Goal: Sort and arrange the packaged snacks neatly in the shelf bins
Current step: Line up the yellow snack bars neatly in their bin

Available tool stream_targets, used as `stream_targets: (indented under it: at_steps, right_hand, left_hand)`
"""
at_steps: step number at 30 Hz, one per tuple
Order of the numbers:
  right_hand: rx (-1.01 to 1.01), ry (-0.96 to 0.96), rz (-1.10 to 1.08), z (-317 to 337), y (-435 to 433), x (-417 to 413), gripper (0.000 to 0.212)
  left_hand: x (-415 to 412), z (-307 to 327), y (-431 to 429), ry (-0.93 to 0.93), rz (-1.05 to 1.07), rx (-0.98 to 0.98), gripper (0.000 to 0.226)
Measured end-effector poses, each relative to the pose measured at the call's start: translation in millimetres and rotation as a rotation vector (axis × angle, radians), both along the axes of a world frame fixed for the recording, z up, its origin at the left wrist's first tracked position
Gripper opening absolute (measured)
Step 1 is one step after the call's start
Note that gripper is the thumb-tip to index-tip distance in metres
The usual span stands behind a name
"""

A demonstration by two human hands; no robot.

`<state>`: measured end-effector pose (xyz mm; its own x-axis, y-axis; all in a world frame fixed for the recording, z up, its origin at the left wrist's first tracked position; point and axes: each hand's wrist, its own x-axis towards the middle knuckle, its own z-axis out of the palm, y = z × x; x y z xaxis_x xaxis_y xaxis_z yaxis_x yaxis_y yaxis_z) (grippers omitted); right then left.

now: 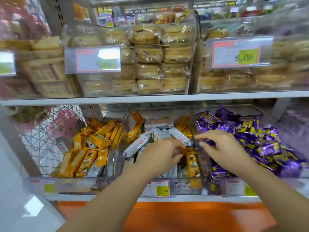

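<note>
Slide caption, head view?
Left hand grips an orange pack in the middle bin; right hand hovers beside purple packs.

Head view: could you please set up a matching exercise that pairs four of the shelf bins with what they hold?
Bins:
1. lower left bin
2. lower middle bin
3. lower right bin
4. upper middle bin

Contents:
A. purple packets
B. pale cakes in clear wrap
C. mostly orange packets
D. silver-white packets mixed with orange ones

Pairs: 1-C, 2-D, 3-A, 4-B.
</note>
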<state>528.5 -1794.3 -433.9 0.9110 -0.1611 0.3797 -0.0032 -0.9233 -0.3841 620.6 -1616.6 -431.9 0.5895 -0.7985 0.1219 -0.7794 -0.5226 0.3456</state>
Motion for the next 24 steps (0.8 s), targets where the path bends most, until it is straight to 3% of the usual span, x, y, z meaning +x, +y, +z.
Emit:
stream_targets:
  at_steps: [9,12,14,17,21,24]
  right_hand:
    - [0.084,0.025,0.158,-15.8,-13.6,-9.8,0.025]
    - [0.082,0.055,0.171,-14.5,-17.3,-9.7,0.027]
    - [0.063,0.062,0.178,-14.1,-18.3,-9.6,0.027]
    - [0.056,0.052,0.187,-12.7,-17.8,-8.8,0.027]
    - [0.056,0.034,0.182,-12.5,-15.6,-8.0,0.027]
    - [0.046,-0.008,0.172,-13.0,-9.7,-7.1,0.026]
  left_hand:
    - [-6.9,-17.7,-56.6,0.459,0.062,0.258,0.041]
    - [-11.0,-22.0,-65.5,0.535,0.074,0.241,0.019]
    - [-10.8,-26.5,-65.8,0.581,0.116,0.176,0.022]
    - [-8.4,-33.9,-62.8,0.669,0.214,0.008,0.062]
    - [-10.9,-37.7,-54.9,0.574,0.149,-0.110,0.070]
    - [-17.2,-30.0,-39.0,0.622,0.075,-0.333,0.066]
